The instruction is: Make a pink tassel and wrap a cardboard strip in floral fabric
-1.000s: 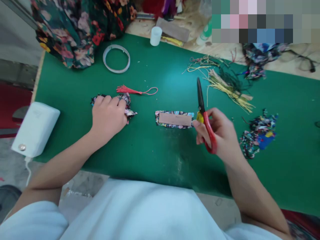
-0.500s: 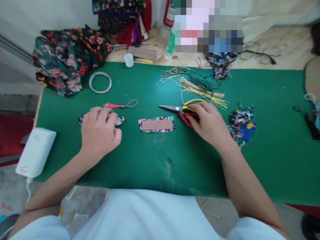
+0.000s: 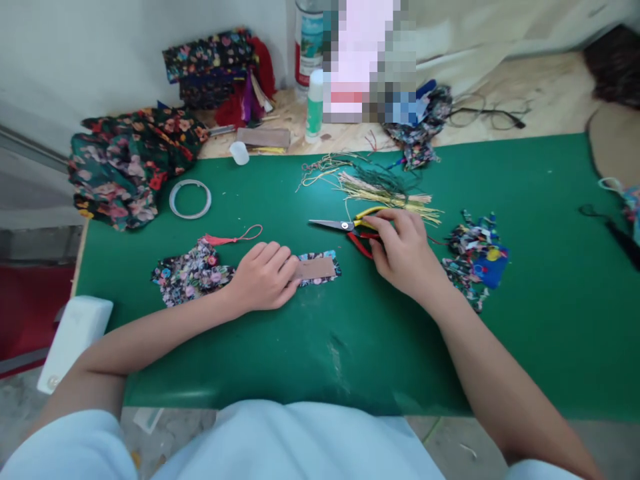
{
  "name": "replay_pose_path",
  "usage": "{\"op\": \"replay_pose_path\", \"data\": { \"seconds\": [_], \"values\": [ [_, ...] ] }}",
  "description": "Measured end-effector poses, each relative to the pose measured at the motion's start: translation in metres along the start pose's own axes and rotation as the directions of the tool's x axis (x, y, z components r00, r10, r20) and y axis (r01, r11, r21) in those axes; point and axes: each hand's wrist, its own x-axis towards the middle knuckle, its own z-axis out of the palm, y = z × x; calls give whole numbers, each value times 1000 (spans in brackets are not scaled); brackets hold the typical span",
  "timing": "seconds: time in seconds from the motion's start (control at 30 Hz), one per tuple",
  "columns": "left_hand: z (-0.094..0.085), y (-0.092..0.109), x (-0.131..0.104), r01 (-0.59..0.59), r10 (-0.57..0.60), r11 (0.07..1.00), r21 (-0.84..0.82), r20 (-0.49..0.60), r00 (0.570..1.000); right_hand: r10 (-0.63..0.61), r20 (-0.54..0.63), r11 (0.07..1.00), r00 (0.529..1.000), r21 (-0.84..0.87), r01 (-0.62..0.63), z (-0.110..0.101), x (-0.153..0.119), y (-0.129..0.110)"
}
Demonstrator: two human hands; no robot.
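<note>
1. The brown card strip (image 3: 320,268) lies on a small rectangle of floral fabric (image 3: 327,254), on the green counter (image 3: 300,347), in front of the person. I judge that the fabric is already cut, since only a narrow border shows around the card.
2. This visible border lies flat and is not folded over the card, so the two pieces seem not yet finished.
3. The left hand (image 3: 267,275) covers the left end of the strip, its fingers curled; I cannot tell if they pinch it or only rest there.
4. The right hand (image 3: 407,253) has half-curled fingers at the handles of the scissors (image 3: 345,226); the blades look together. How firm this hold is, I cannot tell.
5. Hidden are the left end of the strip and the fabric's underside. Whether glue joins them is not visible. The left forearm partly covers the crumpled floral cloth (image 3: 187,275).
</note>
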Motion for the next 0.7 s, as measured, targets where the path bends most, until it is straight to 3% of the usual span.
{"op": "replay_pose_path", "data": {
  "seconds": [0.13,0.27,0.47,0.7],
  "values": [
    [-1,-6,-6,-1,2,999,-36,12,1000,-110,-76,990,991,83,116,-2,-1,-16],
    [2,-7,-9,58,-51,990,-128,58,997,-224,-25,965,974,136,226,3,-3,-29],
    [5,-9,-9,78,-63,967,-241,70,996,-254,35,961,967,125,248,7,-2,-32],
    [6,-11,-10,137,-126,963,-231,62,990,-240,23,961,971,145,234,8,-5,-31]
  ]
}}
